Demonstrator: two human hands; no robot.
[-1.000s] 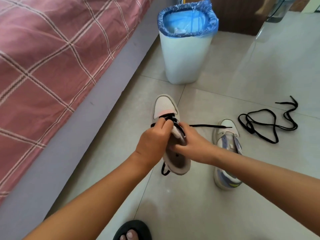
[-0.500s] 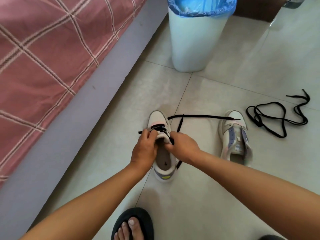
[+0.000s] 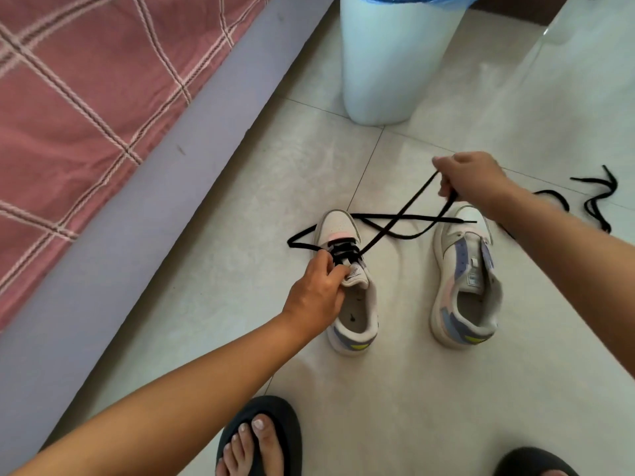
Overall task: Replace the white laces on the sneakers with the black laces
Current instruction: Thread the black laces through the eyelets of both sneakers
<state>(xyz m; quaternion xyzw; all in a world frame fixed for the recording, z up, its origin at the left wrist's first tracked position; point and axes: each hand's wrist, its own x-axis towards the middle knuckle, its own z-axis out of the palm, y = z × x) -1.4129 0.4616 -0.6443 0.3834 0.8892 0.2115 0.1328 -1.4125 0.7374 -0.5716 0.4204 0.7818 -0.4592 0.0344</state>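
Two white sneakers with blue and pink panels stand on the tiled floor. The left sneaker [image 3: 357, 304] has a black lace [image 3: 395, 219] threaded through its lowest eyelets. My left hand [image 3: 316, 290] grips this sneaker at the tongue. My right hand [image 3: 470, 180], raised above the floor to the right, pinches one end of the black lace and holds it taut. The other end trails across the floor towards the right sneaker [image 3: 464, 276], which has no lace. A second black lace [image 3: 598, 201] lies loose at the far right.
A white bin [image 3: 388, 63] with a blue liner stands beyond the sneakers. A bed with a pink checked cover [image 3: 86, 97] and grey side fills the left. My feet in dark sandals [image 3: 261, 438] are at the bottom edge.
My right hand left the sneaker and drew the black lace up and to the right. The left sneaker now stands on the floor, my left hand still on its tongue.
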